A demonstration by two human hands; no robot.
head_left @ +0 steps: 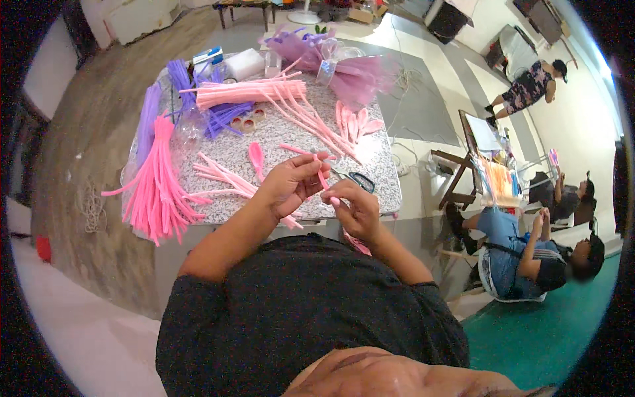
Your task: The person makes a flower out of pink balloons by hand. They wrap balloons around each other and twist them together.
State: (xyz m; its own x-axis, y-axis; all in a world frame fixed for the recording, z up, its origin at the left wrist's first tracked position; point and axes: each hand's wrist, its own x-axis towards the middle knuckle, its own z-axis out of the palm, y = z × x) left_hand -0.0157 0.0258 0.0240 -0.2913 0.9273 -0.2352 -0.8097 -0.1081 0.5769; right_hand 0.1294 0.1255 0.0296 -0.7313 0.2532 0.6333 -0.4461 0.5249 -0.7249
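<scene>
My left hand (294, 178) and my right hand (355, 208) meet over the table's near edge. Between them is a pink pipe cleaner (322, 175), pinched by the fingers of both hands. Scissors with dark handles (361, 181) lie just beyond my right hand. Left of my left hand rests a pink petal-shaped piece (256, 157). Loose pink pipe cleaners (228, 177) run partly under my left forearm. More pink petal-shaped pieces (357, 123) lie in a group at the table's right side.
The speckled table (304, 135) carries pink pipe cleaner bundles (251, 94), purple pipe cleaners (225, 119), tape rolls (247, 123), a white block (245, 65) and a purple tulle bouquet (331, 63). A pink bundle (162, 185) hangs over the left edge. People sit at a side table (479, 142).
</scene>
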